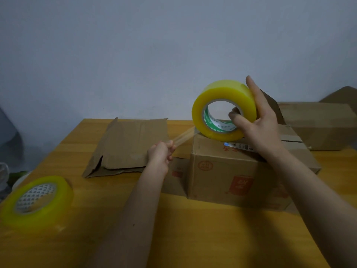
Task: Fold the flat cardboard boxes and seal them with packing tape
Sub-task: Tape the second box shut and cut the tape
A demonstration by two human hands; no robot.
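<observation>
Tape (184,136) stretches sideways from the roll (224,109) my right hand (258,120) holds on the box (231,171), to my pinching left hand (161,153).

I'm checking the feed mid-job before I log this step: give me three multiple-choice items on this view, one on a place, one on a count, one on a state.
1. Where does the tape roll in the right hand sit?
A. On top of the folded box
B. On the bare table
C. On the flat cardboard

2. How many rolls of tape are in view?
A. One
B. Two
C. Three

3. What is the left hand doing?
A. Resting open on the table
B. Pinching the pulled-out tape strip
C. Lifting the flat cardboard

Answers: 1 A, the roll rests on the box's top edge; 2 B, a second roll lies on the table at near left; 3 B, its fingers curl round the strip's end.
</observation>
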